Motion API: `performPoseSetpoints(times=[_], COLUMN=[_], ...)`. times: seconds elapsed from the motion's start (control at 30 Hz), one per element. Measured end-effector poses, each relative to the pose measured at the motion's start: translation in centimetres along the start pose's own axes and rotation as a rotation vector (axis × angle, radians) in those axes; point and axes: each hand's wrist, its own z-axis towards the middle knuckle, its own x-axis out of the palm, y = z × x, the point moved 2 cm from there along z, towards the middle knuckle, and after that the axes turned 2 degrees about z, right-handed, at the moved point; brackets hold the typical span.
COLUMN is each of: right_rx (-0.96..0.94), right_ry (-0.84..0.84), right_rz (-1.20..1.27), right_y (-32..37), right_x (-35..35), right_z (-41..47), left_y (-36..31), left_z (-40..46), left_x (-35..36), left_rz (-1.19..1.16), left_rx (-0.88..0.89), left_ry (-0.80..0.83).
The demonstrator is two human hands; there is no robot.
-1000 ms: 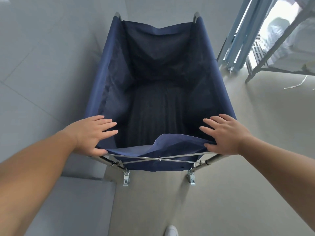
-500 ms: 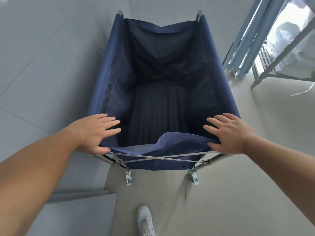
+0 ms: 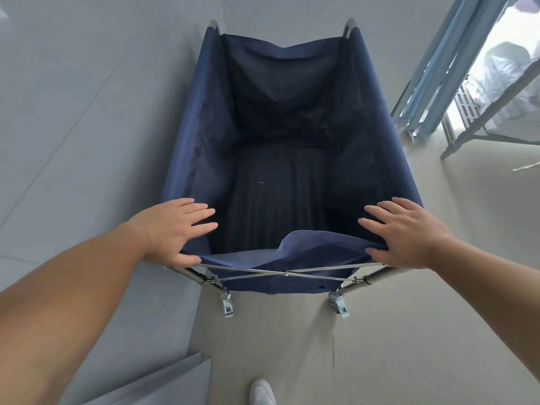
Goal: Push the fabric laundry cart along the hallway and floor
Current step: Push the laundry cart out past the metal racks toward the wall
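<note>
Shoe [image 3: 262, 392] lower — hands unmoved.

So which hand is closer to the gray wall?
The left. The left hand rests on the cart's corner beside the wall; the right hand rests on the opposite corner, farther away.

Left hand [image 3: 178, 229] and right hand [image 3: 406, 233] flat on near corners of blue laundry cart [image 3: 187, 159], fingers spread; grey wall [image 3: 87, 112] at left.

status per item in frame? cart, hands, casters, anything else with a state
Laundry cart: upright, bag open, near hem sagging inward.
Left hand: flat on near-left corner, fingers spread.
Right hand: flat on near-right corner, fingers spread.
Casters: on floor; lock unclear.
Shoe: behind cart.
</note>
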Motion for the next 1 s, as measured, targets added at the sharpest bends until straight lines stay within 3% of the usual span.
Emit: performPoseSetpoints(times=[1.0], right_rx=[0.017], right_ry=[-0.023], right_rz=[0.075], right_y=[-7.7], right_x=[-1.3], right_z=[12.0], left_y=[11.4], left_z=[9.1], left_x=[-1.0], left_rz=[-0.005], left_rx=[-0.022], left_ry=[0.056])
